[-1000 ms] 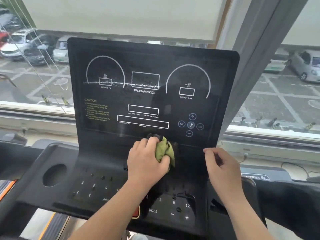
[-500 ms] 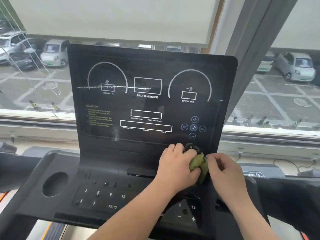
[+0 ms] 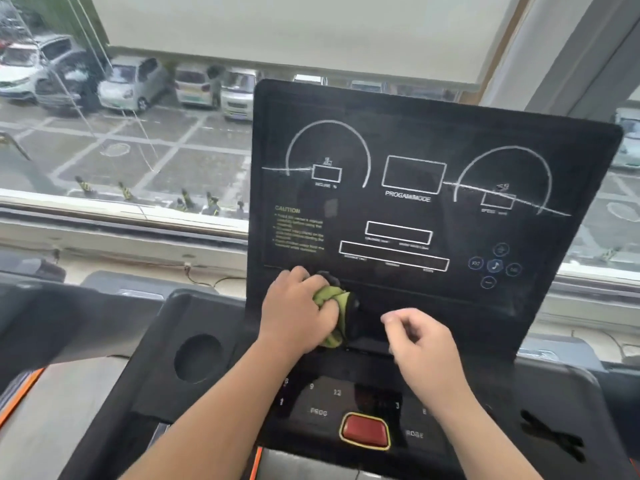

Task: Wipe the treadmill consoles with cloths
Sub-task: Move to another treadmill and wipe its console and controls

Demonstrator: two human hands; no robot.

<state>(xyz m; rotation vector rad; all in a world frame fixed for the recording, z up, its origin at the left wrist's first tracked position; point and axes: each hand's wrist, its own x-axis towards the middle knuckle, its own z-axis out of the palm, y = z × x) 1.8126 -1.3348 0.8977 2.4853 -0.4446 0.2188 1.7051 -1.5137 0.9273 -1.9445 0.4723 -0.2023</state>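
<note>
A black treadmill console (image 3: 415, 140) stands upright in front of me, with white dial outlines and a dusty streak across its screen. My left hand (image 3: 294, 306) grips a bunched green cloth (image 3: 332, 303) and presses it against the lower left strip of the screen panel. My right hand (image 3: 419, 344) hovers just right of the cloth with its fingers loosely curled and nothing in it. Below both hands lies the button deck with a red stop button (image 3: 365, 429).
A round cup holder (image 3: 198, 358) sits in the left of the deck. A window (image 3: 138, 140) behind the console shows parked cars below. Its sill (image 3: 121, 233) runs just behind the console. An orange-edged treadmill part (image 3: 17, 400) lies at the far left.
My left hand has slid the cloth from the lower right of the panel back to the lower left. My right hand has come away from the cloth. The view has shifted left.
</note>
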